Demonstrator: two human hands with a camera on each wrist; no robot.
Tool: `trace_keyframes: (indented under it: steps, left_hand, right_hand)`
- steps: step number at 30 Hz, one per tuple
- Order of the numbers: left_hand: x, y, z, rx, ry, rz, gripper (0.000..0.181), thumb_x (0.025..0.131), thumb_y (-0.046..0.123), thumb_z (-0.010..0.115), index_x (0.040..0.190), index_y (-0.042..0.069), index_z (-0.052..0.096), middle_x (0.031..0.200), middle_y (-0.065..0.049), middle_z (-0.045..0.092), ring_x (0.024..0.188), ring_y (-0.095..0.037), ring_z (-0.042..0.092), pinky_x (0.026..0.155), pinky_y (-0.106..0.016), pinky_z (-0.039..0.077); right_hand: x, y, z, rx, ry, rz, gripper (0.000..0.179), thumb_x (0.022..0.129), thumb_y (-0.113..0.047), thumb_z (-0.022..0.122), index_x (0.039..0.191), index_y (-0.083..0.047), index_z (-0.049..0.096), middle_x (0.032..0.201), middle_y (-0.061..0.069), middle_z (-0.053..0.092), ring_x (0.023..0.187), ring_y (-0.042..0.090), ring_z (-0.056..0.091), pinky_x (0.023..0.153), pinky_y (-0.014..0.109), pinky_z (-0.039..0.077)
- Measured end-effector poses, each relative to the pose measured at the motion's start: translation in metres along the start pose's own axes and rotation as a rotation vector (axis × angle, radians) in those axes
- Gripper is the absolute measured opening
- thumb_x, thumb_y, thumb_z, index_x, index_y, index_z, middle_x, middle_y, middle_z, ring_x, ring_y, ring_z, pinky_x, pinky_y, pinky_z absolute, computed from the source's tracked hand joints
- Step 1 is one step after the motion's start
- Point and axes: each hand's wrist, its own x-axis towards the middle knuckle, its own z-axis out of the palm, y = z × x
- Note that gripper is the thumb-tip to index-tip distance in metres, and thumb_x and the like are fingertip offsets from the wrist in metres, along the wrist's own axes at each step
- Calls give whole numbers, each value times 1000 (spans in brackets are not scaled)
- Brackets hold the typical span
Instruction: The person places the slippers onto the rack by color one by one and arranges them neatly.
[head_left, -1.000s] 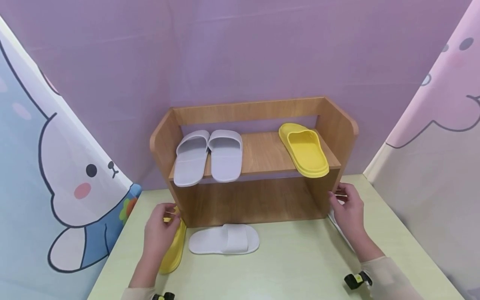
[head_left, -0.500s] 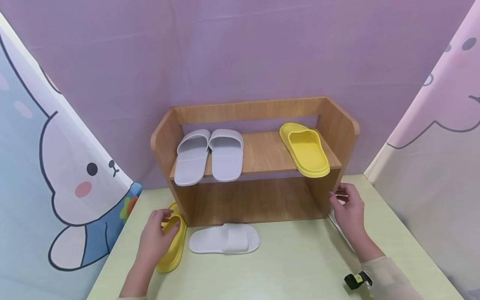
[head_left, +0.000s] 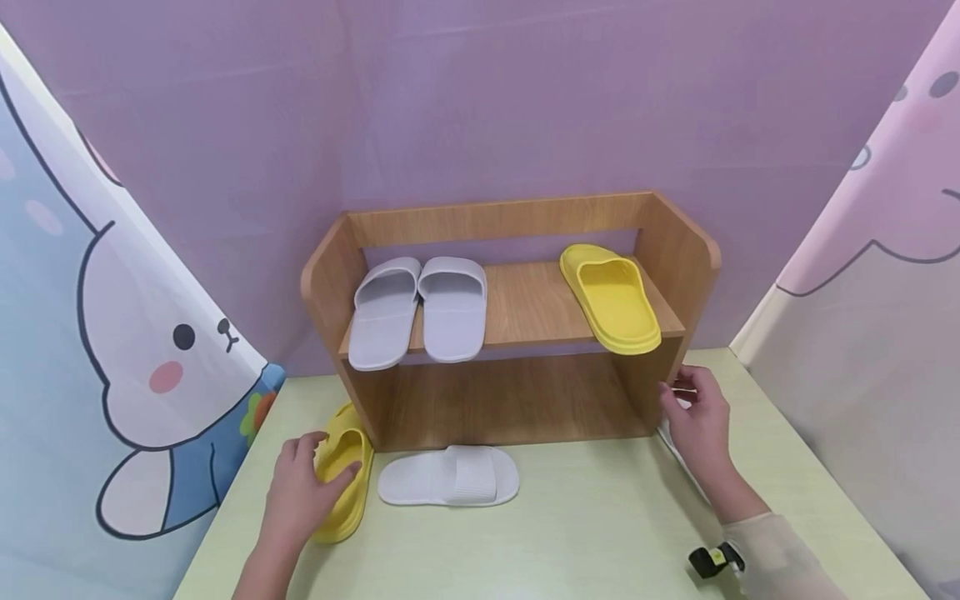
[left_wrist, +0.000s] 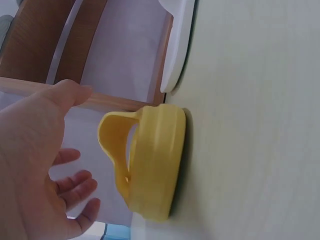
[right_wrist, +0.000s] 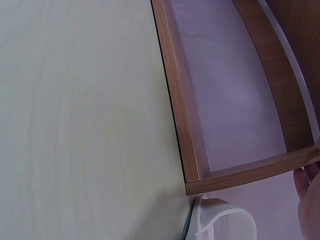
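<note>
L hand (head_left: 295,492): fingers & thumb spread wide, nothing held, near yellow moulded clog-type slipper (left_wrist: 156,160) on pale wood-grain counter (head_left: 562,533), L of rack. R hand (head_left: 699,421): fingers bent, pinching R side edge of brown wooden 2-tier shoe rack (head_left: 678,250). White slipper w/ ribbed strap (head_left: 446,477) flat in front. Another white slipper (right_wrist: 217,207) by R hand, mostly hidden, pose unclear. Top shelf (head_left: 521,304): pale-grey slides (head_left: 454,321) L, 2nd yellow slipper (head_left: 618,312) R.
</note>
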Motion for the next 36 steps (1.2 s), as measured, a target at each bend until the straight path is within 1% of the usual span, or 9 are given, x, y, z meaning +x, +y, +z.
trace_keyframes:
  steps: [4, 8, 9, 11, 16, 17, 25, 31, 36]
  left_hand:
    - [0, -4, 2, 4, -36, -47, 102, 90, 57, 87, 159, -3, 41, 153, -34, 39, 135, -54, 47, 112, -74, 48]
    - [2, -10, 6, 26, -92, -97, 118, 85, 68, 87, 163, -4, 35, 154, -37, 36, 135, -56, 47, 112, -76, 47]
    - [2, -12, 7, 34, -105, -107, 122, 84, 72, 86, 164, -4, 33, 153, -38, 35, 135, -56, 47, 112, -76, 47]
    - [2, -13, 8, 47, -126, -119, 128, 81, 76, 85, 164, -6, 31, 152, -39, 35, 133, -57, 47, 111, -76, 48]
    - [-1, -15, 10, 62, -169, -119, 133, 79, 77, 86, 162, -11, 30, 149, -41, 35, 129, -57, 49, 111, -75, 48]
    - [-1, -15, 10, 64, -178, -120, 134, 79, 76, 87, 163, -11, 29, 149, -41, 35, 129, -57, 49, 111, -75, 49]
    - [-3, -18, 14, 108, -231, -126, 146, 73, 76, 91, 166, -13, 21, 149, -44, 32, 130, -59, 47, 110, -75, 49]
    - [-3, -19, 16, 141, -246, -123, 155, 68, 79, 92, 167, -13, 16, 147, -47, 31, 128, -59, 45, 107, -75, 51]
    - [-4, -19, 17, 182, -256, -106, 162, 63, 81, 93, 165, -16, 14, 144, -49, 33, 124, -59, 45, 102, -75, 53]
  right_hand:
    - [0, -3, 0, 1, 2, -3, 24, 93, 20, 68, 116, 15, 66, 107, 25, 70, 95, 1, 63, 85, 6, 51]
    - [0, -1, 0, 1, 1, -4, 25, 92, 21, 69, 116, 14, 66, 107, 24, 70, 95, 3, 63, 85, 6, 52]
    - [0, 0, 0, 2, 1, -6, 25, 92, 21, 69, 116, 14, 66, 107, 24, 70, 95, 3, 63, 84, 6, 52]
    - [0, 10, 1, -3, 1, -3, 26, 92, 22, 69, 116, 14, 67, 107, 23, 70, 95, 3, 63, 84, 6, 52]
    - [0, 35, 2, -27, 0, 7, 28, 92, 20, 70, 118, 12, 68, 109, 22, 71, 96, 1, 62, 85, 6, 51]
    - [0, 36, 2, -28, 0, 7, 28, 92, 20, 70, 118, 12, 68, 109, 22, 71, 96, 0, 62, 85, 6, 51]
    - [1, 38, 2, -28, -1, 3, 28, 92, 20, 71, 118, 11, 68, 109, 21, 71, 96, 0, 63, 85, 6, 51]
    - [1, 33, 3, -30, 7, -3, 28, 92, 22, 70, 118, 13, 67, 108, 23, 71, 96, 1, 63, 84, 5, 51]
    - [1, 32, 3, -44, 6, 1, 28, 92, 21, 70, 119, 12, 67, 108, 22, 71, 96, 1, 62, 85, 5, 51]
